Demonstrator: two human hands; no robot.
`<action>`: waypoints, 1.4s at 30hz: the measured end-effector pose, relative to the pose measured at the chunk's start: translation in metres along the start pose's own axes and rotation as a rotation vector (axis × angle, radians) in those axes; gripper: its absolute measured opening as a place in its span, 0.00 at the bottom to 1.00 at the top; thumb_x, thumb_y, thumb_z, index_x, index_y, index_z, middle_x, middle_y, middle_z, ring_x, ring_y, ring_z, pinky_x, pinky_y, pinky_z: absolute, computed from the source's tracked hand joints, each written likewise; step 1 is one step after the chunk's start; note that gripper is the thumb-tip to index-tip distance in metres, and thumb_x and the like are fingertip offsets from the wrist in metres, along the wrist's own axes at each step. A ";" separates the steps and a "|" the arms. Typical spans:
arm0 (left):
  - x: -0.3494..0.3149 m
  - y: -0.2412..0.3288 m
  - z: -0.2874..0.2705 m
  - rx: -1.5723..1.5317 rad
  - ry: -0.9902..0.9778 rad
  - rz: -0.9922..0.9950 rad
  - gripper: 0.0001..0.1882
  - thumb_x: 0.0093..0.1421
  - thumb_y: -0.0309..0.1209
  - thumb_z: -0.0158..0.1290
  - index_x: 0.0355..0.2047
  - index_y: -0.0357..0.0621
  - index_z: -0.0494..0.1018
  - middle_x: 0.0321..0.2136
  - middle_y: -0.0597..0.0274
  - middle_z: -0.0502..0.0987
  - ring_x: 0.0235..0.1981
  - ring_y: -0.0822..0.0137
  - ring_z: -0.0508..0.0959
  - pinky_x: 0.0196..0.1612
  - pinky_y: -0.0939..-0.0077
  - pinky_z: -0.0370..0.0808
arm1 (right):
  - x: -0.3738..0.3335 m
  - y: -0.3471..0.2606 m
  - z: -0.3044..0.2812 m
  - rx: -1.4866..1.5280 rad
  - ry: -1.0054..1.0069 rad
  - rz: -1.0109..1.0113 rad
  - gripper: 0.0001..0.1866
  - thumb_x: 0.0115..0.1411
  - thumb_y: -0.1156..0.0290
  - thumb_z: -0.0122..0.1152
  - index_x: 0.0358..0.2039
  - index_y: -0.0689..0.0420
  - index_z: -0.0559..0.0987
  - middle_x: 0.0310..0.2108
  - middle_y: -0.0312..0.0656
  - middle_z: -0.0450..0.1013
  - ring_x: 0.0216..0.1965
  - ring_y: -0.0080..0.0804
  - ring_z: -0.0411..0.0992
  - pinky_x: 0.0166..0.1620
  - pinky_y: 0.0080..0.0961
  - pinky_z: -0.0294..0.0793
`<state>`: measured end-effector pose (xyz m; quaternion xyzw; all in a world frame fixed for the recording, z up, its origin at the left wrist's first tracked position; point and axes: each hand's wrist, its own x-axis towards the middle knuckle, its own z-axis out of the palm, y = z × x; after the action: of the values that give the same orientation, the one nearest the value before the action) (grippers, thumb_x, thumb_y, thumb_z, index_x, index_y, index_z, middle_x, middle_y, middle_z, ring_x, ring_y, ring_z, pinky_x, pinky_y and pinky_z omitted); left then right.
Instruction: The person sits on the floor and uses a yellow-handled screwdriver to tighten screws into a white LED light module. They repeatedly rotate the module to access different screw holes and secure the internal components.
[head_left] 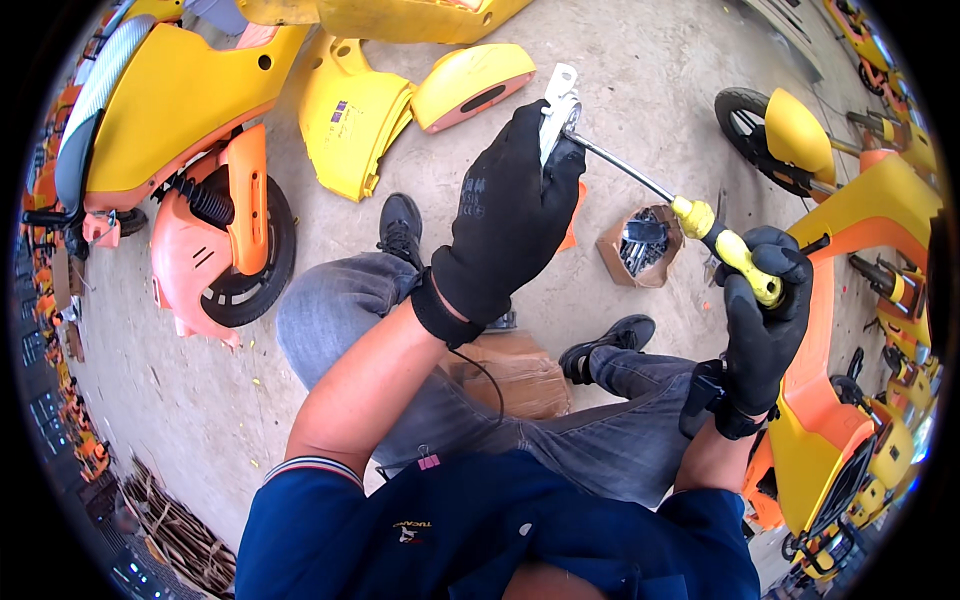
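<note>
My left hand [515,205], in a black glove, is closed on a small silver metal bracket [558,110] and holds it up in front of me. A rounded piece shows at the bracket's side, too small to name. My right hand [765,310], gloved too, grips the yellow and black handle of a screwdriver [735,252]. Its long steel shaft slants up to the left, and the tip meets the bracket beside my left thumb. What the tip sits in is hidden.
An open cardboard box [640,262] of metal parts stands on the concrete floor beyond my knees. Yellow body panels [355,125] lie at the far left. A yellow scooter [185,110] with an orange front wheel guard stands left; more scooters [840,300] crowd the right.
</note>
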<state>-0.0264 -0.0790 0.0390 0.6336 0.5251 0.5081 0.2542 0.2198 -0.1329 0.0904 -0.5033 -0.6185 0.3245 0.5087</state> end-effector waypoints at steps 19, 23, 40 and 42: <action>-0.002 -0.004 0.000 0.015 0.028 0.011 0.14 0.60 0.28 0.53 0.45 0.34 0.69 0.36 0.41 0.76 0.36 0.42 0.77 0.37 0.57 0.74 | -0.011 -0.013 0.009 -0.338 0.070 -0.051 0.17 0.54 0.84 0.61 0.46 0.64 0.73 0.45 0.44 0.68 0.45 0.31 0.70 0.50 0.27 0.70; -0.001 0.003 -0.002 0.001 -0.024 -0.050 0.15 0.61 0.29 0.53 0.46 0.35 0.69 0.36 0.42 0.76 0.35 0.42 0.77 0.37 0.57 0.75 | -0.003 -0.011 0.008 -0.503 0.032 -0.222 0.20 0.49 0.83 0.66 0.44 0.61 0.74 0.41 0.47 0.70 0.44 0.37 0.70 0.46 0.31 0.71; -0.001 0.000 -0.005 0.115 0.011 0.084 0.19 0.59 0.29 0.55 0.50 0.37 0.68 0.36 0.45 0.77 0.32 0.46 0.79 0.33 0.58 0.75 | -0.001 -0.012 0.005 -0.504 -0.133 -0.076 0.15 0.52 0.81 0.62 0.41 0.63 0.74 0.38 0.41 0.71 0.37 0.28 0.70 0.43 0.23 0.69; -0.001 0.001 -0.005 0.148 0.011 0.096 0.19 0.59 0.29 0.55 0.49 0.37 0.68 0.36 0.45 0.77 0.32 0.46 0.79 0.33 0.58 0.75 | 0.000 -0.009 0.005 -0.563 -0.108 -0.162 0.15 0.52 0.81 0.62 0.42 0.64 0.74 0.37 0.41 0.71 0.37 0.28 0.69 0.43 0.23 0.69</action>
<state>-0.0303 -0.0809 0.0411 0.6721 0.5319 0.4829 0.1790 0.2124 -0.1348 0.0972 -0.5557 -0.7485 0.1248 0.3397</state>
